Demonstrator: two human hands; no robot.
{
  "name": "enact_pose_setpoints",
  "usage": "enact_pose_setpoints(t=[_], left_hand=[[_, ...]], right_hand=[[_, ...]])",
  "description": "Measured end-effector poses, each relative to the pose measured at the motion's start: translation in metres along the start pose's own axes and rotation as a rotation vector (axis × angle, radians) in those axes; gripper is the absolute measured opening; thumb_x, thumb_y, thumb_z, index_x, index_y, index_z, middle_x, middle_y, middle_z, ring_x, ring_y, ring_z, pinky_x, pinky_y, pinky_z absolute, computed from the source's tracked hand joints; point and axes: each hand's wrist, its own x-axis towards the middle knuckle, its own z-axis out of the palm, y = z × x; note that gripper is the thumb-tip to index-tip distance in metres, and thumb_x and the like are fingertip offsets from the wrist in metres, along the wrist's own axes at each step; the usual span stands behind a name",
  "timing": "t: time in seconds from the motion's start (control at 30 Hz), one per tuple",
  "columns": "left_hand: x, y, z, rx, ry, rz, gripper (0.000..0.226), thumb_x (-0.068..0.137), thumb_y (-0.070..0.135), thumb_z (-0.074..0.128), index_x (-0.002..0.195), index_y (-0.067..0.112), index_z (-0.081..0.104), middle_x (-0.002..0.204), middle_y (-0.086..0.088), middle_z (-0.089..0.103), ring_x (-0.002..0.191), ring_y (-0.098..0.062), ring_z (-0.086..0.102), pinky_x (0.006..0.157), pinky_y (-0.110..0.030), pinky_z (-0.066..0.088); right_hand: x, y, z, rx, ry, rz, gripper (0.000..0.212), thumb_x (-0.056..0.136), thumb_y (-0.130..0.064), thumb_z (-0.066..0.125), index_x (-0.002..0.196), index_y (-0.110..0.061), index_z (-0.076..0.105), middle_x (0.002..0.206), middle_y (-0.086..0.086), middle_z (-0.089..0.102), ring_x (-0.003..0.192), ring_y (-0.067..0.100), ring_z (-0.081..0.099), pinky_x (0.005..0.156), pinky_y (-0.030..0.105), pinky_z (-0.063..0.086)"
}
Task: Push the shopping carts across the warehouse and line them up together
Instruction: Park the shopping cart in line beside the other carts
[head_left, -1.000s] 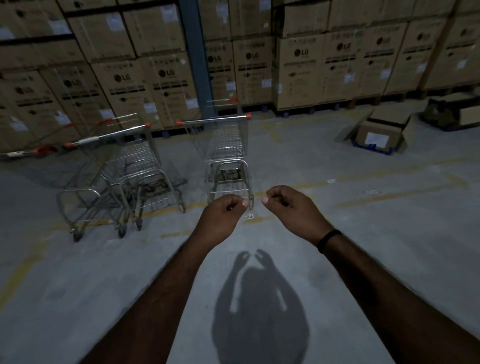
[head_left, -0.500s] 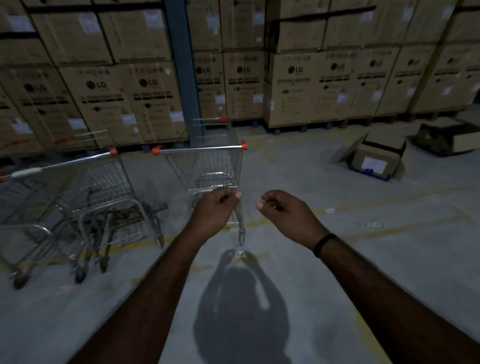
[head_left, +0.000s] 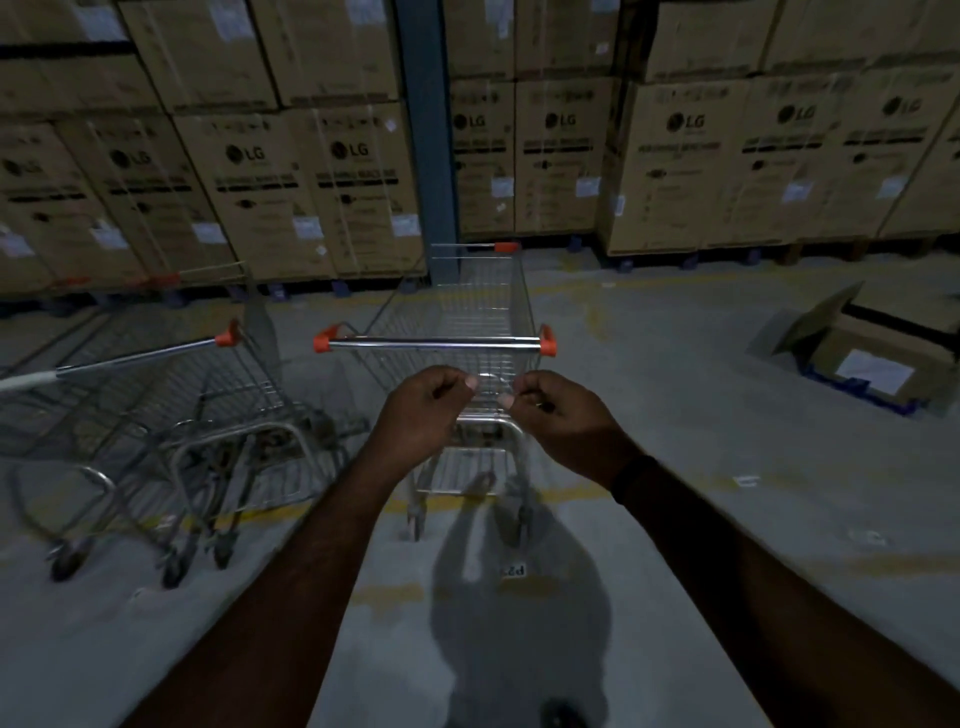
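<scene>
A wire shopping cart (head_left: 467, 312) stands straight ahead, its chrome handle bar (head_left: 431, 342) capped with orange ends. My left hand (head_left: 423, 408) and my right hand (head_left: 550, 415) hover side by side just below and in front of that bar, fingers curled, touching nothing. To the left, a group of nested carts (head_left: 171, 415) stands at an angle with a handle (head_left: 140, 356) pointing toward the single cart.
Stacked cardboard boxes (head_left: 675, 156) on pallets wall off the back, split by a blue steel column (head_left: 426, 130). An open carton (head_left: 872, 358) lies on the floor at the right. Yellow floor lines (head_left: 571, 493) cross the grey concrete under the cart.
The view has closed in on the single cart, whose handle now sits just beyond my knuckles. Both hands stay curled and have come closer together.
</scene>
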Motion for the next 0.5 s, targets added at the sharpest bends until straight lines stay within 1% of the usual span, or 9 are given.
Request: enact_pose_setpoints(t=[0.07,0.13,0.17,0.23,0.27,0.33,0.4,0.47,0.5], left_hand=[[0.039,-0.012,0.001,0.028,0.031,-0.010,0.013,0.095,0.029,0.064,0.083,0.030,0.068,0.076,0.015,0.066,0.069,0.008,0.057,0.069,-0.014,0.042],[0.067,-0.021,0.000,0.057,0.052,-0.029,0.015,0.096,0.033,0.063,0.083,0.027,0.069,0.070,0.015,0.063,0.066,0.005,0.055,0.067,-0.015,0.040],[0.087,-0.027,0.000,0.070,0.074,-0.040,0.017,0.096,0.034,0.063,0.083,0.025,0.069,0.068,0.014,0.062,0.064,0.006,0.054,0.065,-0.013,0.039],[0.118,-0.042,0.000,0.089,0.090,-0.072,0.019,0.096,0.035,0.063,0.085,0.022,0.071,0.067,0.013,0.062,0.062,0.007,0.053,0.062,-0.011,0.038],[0.131,-0.051,-0.002,0.090,0.089,-0.090,0.019,0.095,0.035,0.064,0.087,0.021,0.073,0.068,0.012,0.063,0.061,0.007,0.053,0.062,-0.011,0.038],[0.156,-0.071,-0.008,0.107,0.080,-0.106,0.018,0.095,0.033,0.065,0.086,0.019,0.072,0.066,0.013,0.062,0.060,0.008,0.053,0.061,-0.013,0.038],[0.183,-0.089,-0.015,0.166,0.072,-0.099,0.020,0.094,0.031,0.066,0.080,0.017,0.069,0.063,0.014,0.060,0.059,0.008,0.054,0.060,-0.015,0.037],[0.211,-0.109,-0.022,0.209,0.053,-0.067,0.021,0.091,0.031,0.068,0.077,0.016,0.067,0.067,0.009,0.061,0.062,0.004,0.055,0.064,-0.022,0.039],[0.225,-0.119,-0.026,0.253,0.050,-0.051,0.018,0.089,0.031,0.069,0.080,0.015,0.068,0.075,0.004,0.064,0.068,-0.002,0.058,0.068,-0.023,0.041]], right_hand=[[0.045,0.010,-0.003,0.017,-0.038,-0.008,0.030,0.085,-0.047,0.067,0.093,-0.019,0.065,0.073,-0.007,0.063,0.068,0.007,0.056,0.076,0.033,0.050],[0.080,0.016,-0.005,-0.006,-0.060,-0.039,0.029,0.084,-0.048,0.065,0.089,-0.019,0.063,0.069,-0.008,0.061,0.065,0.005,0.055,0.074,0.015,0.045],[0.105,0.020,-0.007,-0.034,-0.083,-0.044,0.024,0.087,-0.043,0.067,0.089,-0.019,0.062,0.068,-0.009,0.059,0.064,0.006,0.056,0.073,0.011,0.041],[0.148,0.029,-0.004,-0.051,-0.117,-0.039,0.019,0.091,-0.036,0.068,0.090,-0.018,0.062,0.069,-0.008,0.059,0.062,0.007,0.055,0.068,0.020,0.042],[0.166,0.035,0.001,-0.085,-0.107,-0.053,0.021,0.091,-0.038,0.068,0.091,-0.018,0.062,0.072,-0.008,0.060,0.063,0.007,0.055,0.066,0.022,0.041],[0.198,0.046,0.015,-0.188,-0.088,-0.077,0.029,0.090,-0.045,0.064,0.094,-0.016,0.065,0.082,-0.006,0.062,0.074,0.010,0.059,0.068,0.018,0.038],[0.226,0.057,0.027,-0.275,-0.120,-0.076,0.032,0.093,-0.046,0.063,0.103,-0.015,0.067,0.100,-0.001,0.067,0.096,0.016,0.064,0.074,0.015,0.036],[0.250,0.067,0.036,-0.361,-0.179,-0.014,0.039,0.096,-0.046,0.059,0.122,-0.017,0.063,0.128,0.002,0.063,0.121,0.020,0.057,0.091,0.022,0.033],[0.261,0.073,0.041,-0.408,-0.199,0.030,0.045,0.097,-0.047,0.056,0.132,-0.019,0.058,0.139,0.001,0.057,0.129,0.019,0.051,0.097,0.023,0.027]])
